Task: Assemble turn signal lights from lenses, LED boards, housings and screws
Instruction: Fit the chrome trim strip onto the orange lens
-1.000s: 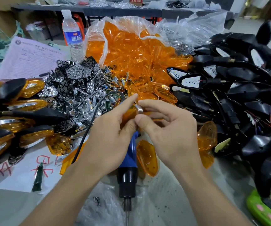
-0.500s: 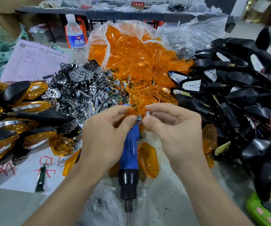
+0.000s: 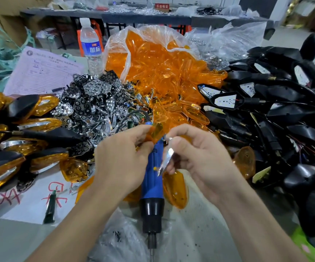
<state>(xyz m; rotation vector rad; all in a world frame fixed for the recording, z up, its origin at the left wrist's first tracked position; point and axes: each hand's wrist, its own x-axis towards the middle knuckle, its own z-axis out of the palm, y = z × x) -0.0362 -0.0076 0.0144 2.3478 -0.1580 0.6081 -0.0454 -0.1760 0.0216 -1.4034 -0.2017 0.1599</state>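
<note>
Over the middle of the worktop, the left hand (image 3: 122,161) pinches a translucent orange plastic lens (image 3: 157,130) between thumb and curled fingers. It holds the lens up above the blue-bodied electric screwdriver (image 3: 152,178), which lies on the worktop with its bit toward the near edge. The right hand (image 3: 200,159) grips a slim, pointed chrome reflector strip (image 3: 167,159) between thumb and fingers, its tip slanting down toward the near edge; the strip is motion-blurred.

Half a second ago the two hands were pressed fingertip to fingertip around the lens, and the strip was all but hidden. Now they have drawn a little apart, the screwdriver's blue body shows in the gap, and the strip stands clear of the lens, just beside it. The screwdriver itself has not shifted.

A second loose orange lens (image 3: 175,188) lies flat just right of the screwdriver. Toward the far edge a clear plastic bag of orange lenses (image 3: 162,69) spills open, and left of it sits a heap of chrome reflectors and black holders (image 3: 90,104). Black housings with white LED boards (image 3: 266,110) pile along the right edge, and finished amber-and-black turn signals (image 3: 20,129) along the left. A clear water bottle (image 3: 91,46) with a blue label stands at the far left behind a pink printed form (image 3: 43,72).
</note>
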